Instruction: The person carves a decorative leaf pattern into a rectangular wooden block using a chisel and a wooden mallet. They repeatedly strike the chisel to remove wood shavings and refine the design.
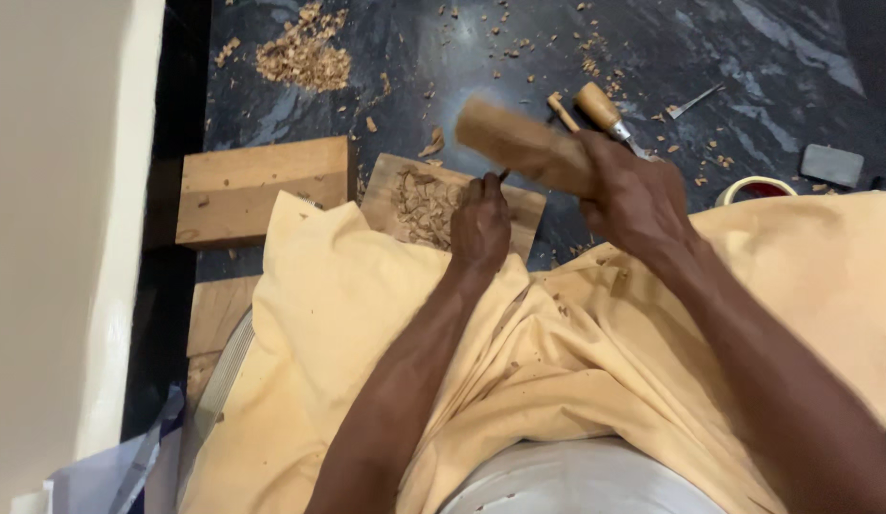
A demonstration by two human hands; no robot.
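Clenching a small chisel (503, 175) upright, the left hand (480, 225) sets its tip on the carved wooden panel (433, 202). At two o'clock the right hand (633, 195) grasps a wooden mallet (519, 145), raised, seemingly to strike. Yellow cloth (367, 314) covers the lap; shavings (303, 52) litter the dark stone floor (747, 67).

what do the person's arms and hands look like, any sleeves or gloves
Both forearms are bare, with no sleeves in view. The left hand and right hand wear no gloves, and no rings, watch or bands show. A yellow cloth drapes the lap beneath them.
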